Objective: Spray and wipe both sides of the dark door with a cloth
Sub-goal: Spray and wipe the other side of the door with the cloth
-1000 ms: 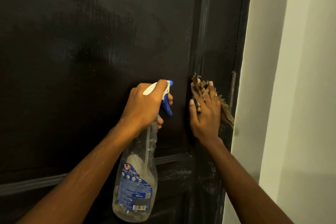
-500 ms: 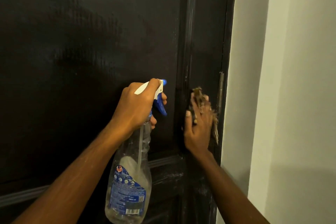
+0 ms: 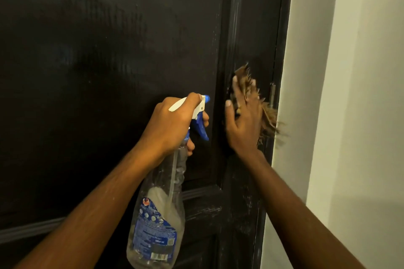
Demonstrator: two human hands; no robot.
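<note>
The dark door fills the left and middle of the head view, glossy with faint streaks. My left hand grips the neck of a clear spray bottle with a blue label and a blue and white trigger head, held close to the door panel. My right hand presses a frayed brown cloth flat against the door's right stile, near its edge. The cloth's fringe sticks out above and to the right of my fingers and looks blurred.
A pale wall runs down the right side, right next to the door's edge. A small metal fitting sits on that edge just right of the cloth. A raised moulding crosses the door below my hands.
My right hand with the cloth slid down the stile, then back up and slightly right. My left hand kept the bottle in about the same place. The camera view shifted a little sideways.
</note>
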